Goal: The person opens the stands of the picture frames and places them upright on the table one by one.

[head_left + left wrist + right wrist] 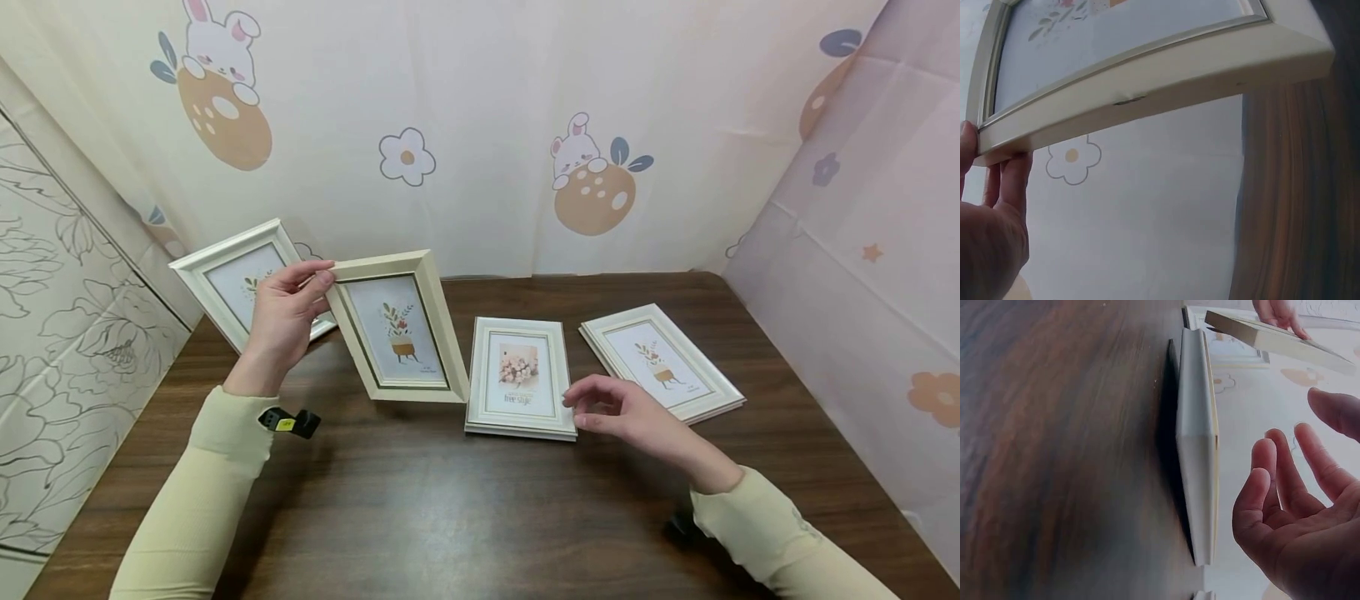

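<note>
My left hand [288,312] pinches the upper left corner of a cream picture frame [444,333] and holds it up, tilted, above the table. Behind that hand a white picture frame [217,287] leans back, partly hidden by the hand and the held frame. In the middle a white picture frame [521,420] with a flower print lies flat. Beside its lower right edge hovers my right hand [637,421], fingers loosely bent with nothing between them, as the right wrist view also shows. Another white picture frame [712,373] lies at the right, partly behind the right hand.
The brown wooden table [420,500] meets a pale curtain [480,208] with rabbit and flower prints at the back. Patterned cloth [862,250] hangs along the right side, and a panel with line-drawn flowers [67,333] stands at the left. A black strap [288,421] hangs by the left wrist.
</note>
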`<control>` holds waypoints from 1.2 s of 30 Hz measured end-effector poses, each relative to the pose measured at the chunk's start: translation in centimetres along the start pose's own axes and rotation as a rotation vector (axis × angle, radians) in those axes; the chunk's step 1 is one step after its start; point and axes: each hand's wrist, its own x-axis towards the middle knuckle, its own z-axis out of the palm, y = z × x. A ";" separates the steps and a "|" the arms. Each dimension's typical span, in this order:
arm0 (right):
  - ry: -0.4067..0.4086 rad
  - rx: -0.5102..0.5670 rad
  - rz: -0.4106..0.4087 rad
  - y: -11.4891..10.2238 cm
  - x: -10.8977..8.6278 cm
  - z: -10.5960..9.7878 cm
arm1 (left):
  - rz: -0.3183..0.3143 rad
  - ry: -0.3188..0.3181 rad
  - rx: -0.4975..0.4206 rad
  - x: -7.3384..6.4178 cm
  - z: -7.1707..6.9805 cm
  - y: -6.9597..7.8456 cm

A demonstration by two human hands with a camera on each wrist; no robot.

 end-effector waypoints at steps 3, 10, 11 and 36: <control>0.004 -0.003 0.003 -0.5 0.1 0.0 | 0.017 -0.005 -0.055 -0.1 0.1 0.0; 0.028 0.028 -0.029 -1.4 0.4 -0.2 | 0.056 -0.037 -0.142 -0.2 0.4 0.1; 0.024 0.032 -0.031 -1.5 0.4 -0.2 | 0.060 -0.044 -0.150 -0.2 0.4 0.1; -0.088 0.046 -0.063 -2.1 1.7 2.3 | 0.058 -0.304 -0.392 -0.2 1.0 -1.4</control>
